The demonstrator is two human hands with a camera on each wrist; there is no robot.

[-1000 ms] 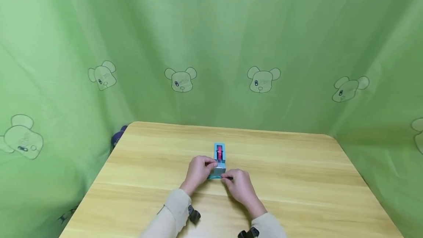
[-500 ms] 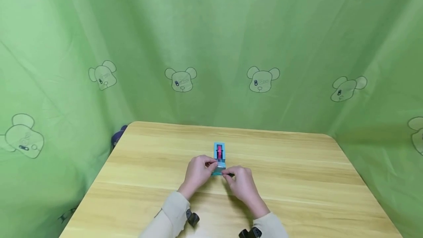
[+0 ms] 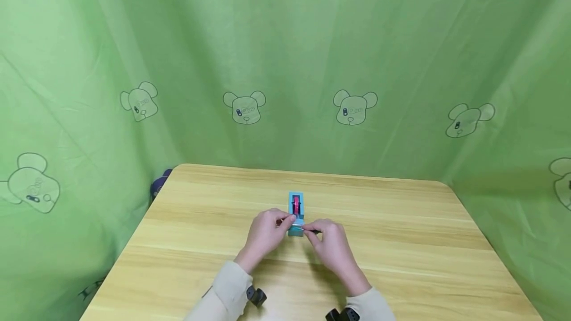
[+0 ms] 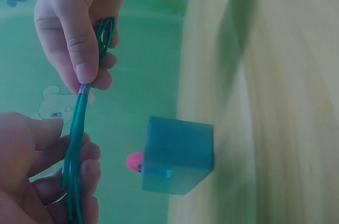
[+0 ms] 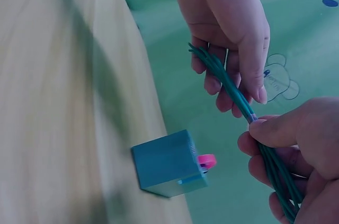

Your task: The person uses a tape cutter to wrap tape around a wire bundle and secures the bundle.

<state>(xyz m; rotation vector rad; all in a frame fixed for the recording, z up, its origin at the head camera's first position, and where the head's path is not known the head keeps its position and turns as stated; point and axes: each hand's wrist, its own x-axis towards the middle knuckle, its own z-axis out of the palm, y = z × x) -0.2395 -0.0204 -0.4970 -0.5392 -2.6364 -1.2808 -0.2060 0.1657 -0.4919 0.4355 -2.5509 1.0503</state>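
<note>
Both hands hold a bundle of thin green wires [image 5: 232, 87] in front of a blue tape dispenser [image 3: 296, 204] with a pink reel. A narrow shiny band, apparently tape, wraps the bundle near its middle. My right hand [image 3: 332, 244] pinches the wires beside this band between thumb and fingers; the wire ends on that side run under its palm. My left hand [image 3: 266, 234] has its fingers curled behind the other half, with the thumb slightly off the wires in the left wrist view. In the wrist views the bundle hangs clear of the dispenser.
The dispenser stands on a wood-patterned table [image 3: 214, 197]. A green curtain [image 3: 285, 43] with bear-head prints hangs behind and at both sides. A black wrist camera [image 3: 256, 296] is strapped by the left sleeve.
My right hand has moved a little away from me and rightward. The wire bundle has shifted from the dispenser's near end to above its front part. My left hand has barely moved.
</note>
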